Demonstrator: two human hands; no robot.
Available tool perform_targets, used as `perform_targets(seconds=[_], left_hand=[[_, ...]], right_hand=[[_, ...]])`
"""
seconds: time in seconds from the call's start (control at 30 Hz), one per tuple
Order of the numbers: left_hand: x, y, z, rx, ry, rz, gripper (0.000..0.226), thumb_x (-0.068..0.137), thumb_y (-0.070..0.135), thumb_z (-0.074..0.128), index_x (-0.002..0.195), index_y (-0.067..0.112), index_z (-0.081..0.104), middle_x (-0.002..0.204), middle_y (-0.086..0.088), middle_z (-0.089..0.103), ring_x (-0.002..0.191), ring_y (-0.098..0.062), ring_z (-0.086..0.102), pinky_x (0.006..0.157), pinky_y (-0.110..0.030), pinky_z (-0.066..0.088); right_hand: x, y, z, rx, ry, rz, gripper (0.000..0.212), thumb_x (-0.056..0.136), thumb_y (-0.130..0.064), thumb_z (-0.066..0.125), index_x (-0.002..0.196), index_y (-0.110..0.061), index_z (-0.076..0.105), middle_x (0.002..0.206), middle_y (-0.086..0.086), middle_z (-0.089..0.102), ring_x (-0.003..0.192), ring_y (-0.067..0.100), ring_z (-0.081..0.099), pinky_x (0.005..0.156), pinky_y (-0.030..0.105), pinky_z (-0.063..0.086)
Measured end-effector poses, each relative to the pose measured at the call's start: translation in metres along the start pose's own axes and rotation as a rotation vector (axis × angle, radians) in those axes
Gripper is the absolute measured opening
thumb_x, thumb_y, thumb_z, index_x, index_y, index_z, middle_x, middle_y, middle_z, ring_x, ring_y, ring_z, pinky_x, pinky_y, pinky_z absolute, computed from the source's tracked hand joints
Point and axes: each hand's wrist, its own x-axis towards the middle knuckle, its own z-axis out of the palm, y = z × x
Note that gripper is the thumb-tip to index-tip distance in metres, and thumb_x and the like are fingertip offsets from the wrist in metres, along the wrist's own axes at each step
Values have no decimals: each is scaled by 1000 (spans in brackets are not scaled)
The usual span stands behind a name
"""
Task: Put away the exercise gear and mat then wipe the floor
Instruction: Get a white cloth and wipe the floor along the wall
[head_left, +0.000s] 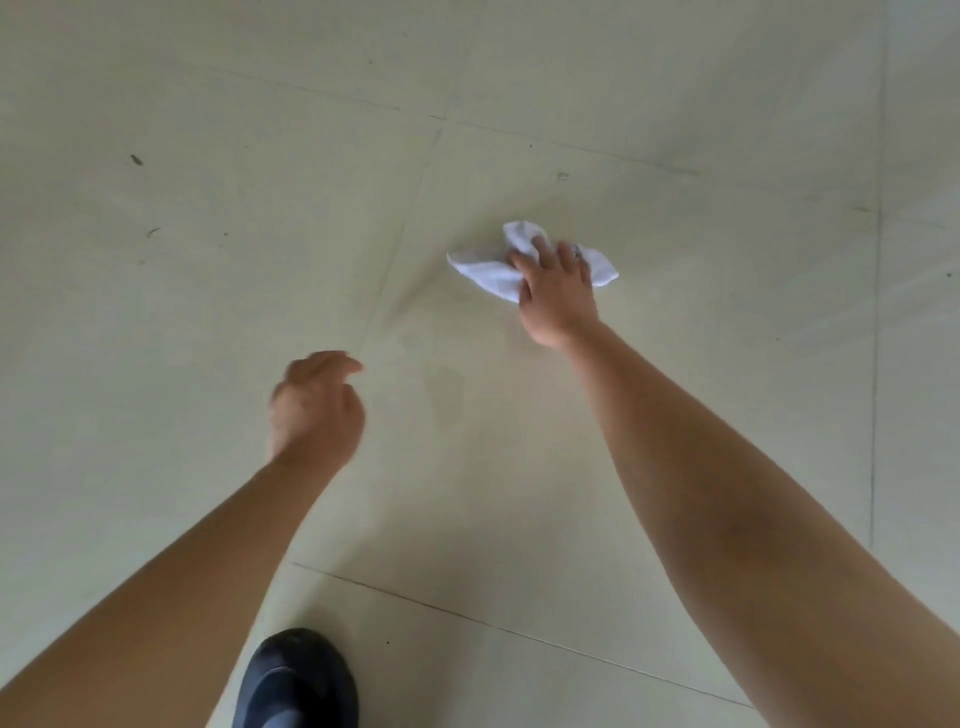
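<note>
Right hand pressed the white cloth beneath spread fingers, flat on the floor. Left hand hung loosely curled, empty. Best bet looked like firm, overlapping strokes.

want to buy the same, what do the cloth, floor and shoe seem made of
Cloth: white soft fabric, perhaps cotton terry or microfibre; it bunches in folds under the right hand. Floor: large pale tiles, likely ceramic, faint sheen; thin joint lines cross it. Shoe: dark, smooth, maybe rubber or synthetic; too blurred to tell.
</note>
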Motion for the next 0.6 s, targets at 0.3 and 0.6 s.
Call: perform_targets(seconds=[0.3,0.6], left_hand=[[-49,-99,-30,130,-201,-345,52,90,7,43,137,27,55,150,10,45,122,-30,55,101,-43,48],[-42,-67,-4,225,-94,-165,42,87,8,51,129,10,56,129,-14,51,110,-35,51,90,-48,46]], right_hand=[[-133,-114,53,37,-166,-779,54,88,-15,47,142,-23,53,154,10,42,141,42,34,118,54,20],[-92,9,31,-16,123,-677,38,96,-15,55,133,-16,61,144,9,54,128,36,50,115,46,33]])
